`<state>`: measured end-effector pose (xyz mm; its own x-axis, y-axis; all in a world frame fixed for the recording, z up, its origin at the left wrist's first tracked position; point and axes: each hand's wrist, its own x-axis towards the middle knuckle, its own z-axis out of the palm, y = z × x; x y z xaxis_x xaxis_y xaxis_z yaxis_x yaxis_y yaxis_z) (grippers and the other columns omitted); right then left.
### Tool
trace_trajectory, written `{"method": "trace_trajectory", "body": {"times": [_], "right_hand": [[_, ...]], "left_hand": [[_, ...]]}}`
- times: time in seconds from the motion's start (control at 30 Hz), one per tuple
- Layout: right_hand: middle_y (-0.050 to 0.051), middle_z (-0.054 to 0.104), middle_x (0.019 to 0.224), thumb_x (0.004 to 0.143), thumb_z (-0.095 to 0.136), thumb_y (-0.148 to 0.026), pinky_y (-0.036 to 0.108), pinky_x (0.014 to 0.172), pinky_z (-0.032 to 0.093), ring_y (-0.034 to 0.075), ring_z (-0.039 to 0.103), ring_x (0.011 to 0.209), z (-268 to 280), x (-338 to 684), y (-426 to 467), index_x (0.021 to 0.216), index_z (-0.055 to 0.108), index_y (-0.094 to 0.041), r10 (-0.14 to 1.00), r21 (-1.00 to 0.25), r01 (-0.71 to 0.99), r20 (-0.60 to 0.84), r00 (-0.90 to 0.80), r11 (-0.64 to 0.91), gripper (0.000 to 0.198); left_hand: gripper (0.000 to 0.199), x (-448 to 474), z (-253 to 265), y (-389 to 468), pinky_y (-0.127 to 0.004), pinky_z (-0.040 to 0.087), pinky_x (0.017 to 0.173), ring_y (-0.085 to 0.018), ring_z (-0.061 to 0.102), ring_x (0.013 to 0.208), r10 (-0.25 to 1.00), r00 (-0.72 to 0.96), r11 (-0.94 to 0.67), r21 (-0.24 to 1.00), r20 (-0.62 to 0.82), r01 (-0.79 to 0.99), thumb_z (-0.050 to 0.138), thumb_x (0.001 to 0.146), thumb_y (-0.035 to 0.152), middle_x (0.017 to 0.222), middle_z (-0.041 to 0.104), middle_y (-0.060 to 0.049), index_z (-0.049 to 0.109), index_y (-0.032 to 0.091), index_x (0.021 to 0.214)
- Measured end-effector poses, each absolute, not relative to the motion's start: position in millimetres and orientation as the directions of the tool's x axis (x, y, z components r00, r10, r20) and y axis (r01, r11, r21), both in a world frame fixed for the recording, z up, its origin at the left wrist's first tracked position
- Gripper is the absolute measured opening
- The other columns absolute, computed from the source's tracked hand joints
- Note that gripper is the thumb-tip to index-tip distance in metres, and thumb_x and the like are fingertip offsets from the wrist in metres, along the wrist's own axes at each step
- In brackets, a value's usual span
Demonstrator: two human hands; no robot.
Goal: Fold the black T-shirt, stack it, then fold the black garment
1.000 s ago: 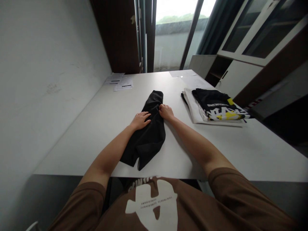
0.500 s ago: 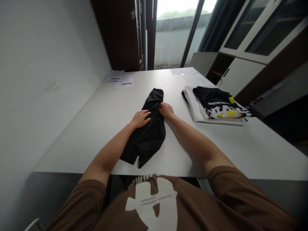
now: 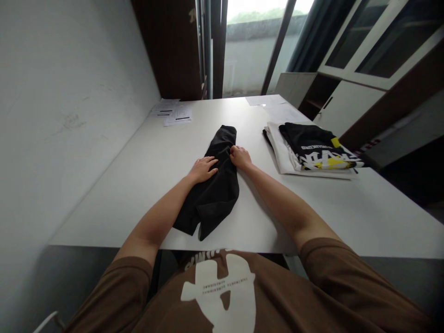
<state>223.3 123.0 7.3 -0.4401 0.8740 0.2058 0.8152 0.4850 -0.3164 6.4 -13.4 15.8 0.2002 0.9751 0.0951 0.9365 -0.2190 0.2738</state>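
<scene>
A dark black garment (image 3: 217, 194), folded long and narrow, lies on the white table in front of me. Its far end is narrow, and its near end shows a small notch close to the table edge; the exact kind of garment is unclear. My left hand (image 3: 201, 169) rests flat on its left side with the fingers stretched out. At the garment's right edge, my right hand (image 3: 240, 157) has its fingers curled in, pinching the cloth.
To the right sits a stack of folded clothes, a black printed shirt (image 3: 312, 143) on top of white cloth (image 3: 282, 159). Paper sheets (image 3: 176, 114) lie at the far left, by the wall (image 3: 76, 92). More sheets (image 3: 265, 100) lie at the far edge. Cabinets (image 3: 350, 106) stand beyond the table (image 3: 118, 199).
</scene>
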Motion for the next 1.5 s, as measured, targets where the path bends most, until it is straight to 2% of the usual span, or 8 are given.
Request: {"method": "trace_trajectory", "body": {"times": [0.13, 0.33, 0.67, 1.2, 1.5], "right_hand": [[0.016, 0.076, 0.134, 0.101, 0.057, -0.018, 0.050, 0.110, 0.052, 0.037, 0.066, 0.125, 5.6, 223.3, 124.0, 0.118, 0.072, -0.023, 0.872, -0.318, 0.813, 0.222, -0.437, 0.488, 0.023], [0.015, 0.076, 0.134, 0.101, 0.058, -0.018, 0.048, 0.111, 0.052, 0.036, 0.066, 0.126, 3.7, 223.9, 125.6, 0.117, 0.071, -0.023, 0.869, -0.323, 0.807, 0.223, -0.442, 0.494, 0.021], [0.017, 0.075, 0.134, 0.100, 0.058, -0.017, 0.051, 0.111, 0.050, 0.038, 0.064, 0.126, 6.0, 223.7, 123.2, 0.116, 0.071, -0.022, 0.873, -0.349, 0.801, 0.223, -0.433, 0.486, 0.021], [0.017, 0.075, 0.134, 0.100, 0.057, -0.018, 0.050, 0.110, 0.052, 0.037, 0.065, 0.126, 12.0, 223.8, 118.4, 0.116, 0.070, -0.023, 0.878, -0.332, 0.813, 0.201, -0.435, 0.479, 0.021], [0.016, 0.076, 0.134, 0.100, 0.057, -0.017, 0.050, 0.111, 0.052, 0.037, 0.066, 0.126, 9.7, 223.5, 120.1, 0.116, 0.071, -0.023, 0.876, -0.328, 0.813, 0.208, -0.435, 0.481, 0.022]], "left_hand": [[0.057, 6.2, 16.4, -14.0, -0.054, 0.035, 0.139, -0.030, 0.045, 0.166, 0.976, 0.196, -0.215, 0.276, 0.095, 0.937, 0.056, 0.113, 0.049, 0.177, 0.052, -0.008, 0.059, 0.030, 0.166], [0.058, 6.3, 17.9, -14.6, -0.054, 0.034, 0.139, -0.031, 0.044, 0.166, 0.975, 0.202, -0.219, 0.278, 0.086, 0.935, 0.055, 0.113, 0.047, 0.178, 0.050, -0.010, 0.058, 0.026, 0.167], [0.058, 5.5, 15.5, -11.8, -0.056, 0.035, 0.138, -0.031, 0.044, 0.166, 0.974, 0.206, -0.224, 0.280, 0.093, 0.934, 0.054, 0.113, 0.049, 0.177, 0.051, -0.009, 0.058, 0.027, 0.167], [0.057, 7.3, 19.2, -16.0, -0.053, 0.036, 0.138, -0.030, 0.046, 0.165, 0.974, 0.203, -0.224, 0.277, 0.102, 0.934, 0.055, 0.113, 0.049, 0.177, 0.052, -0.009, 0.059, 0.029, 0.166], [0.059, 6.7, 18.7, -15.4, -0.054, 0.034, 0.139, -0.031, 0.044, 0.166, 0.975, 0.206, -0.223, 0.278, 0.088, 0.934, 0.054, 0.113, 0.048, 0.178, 0.050, -0.010, 0.057, 0.026, 0.167]]}}
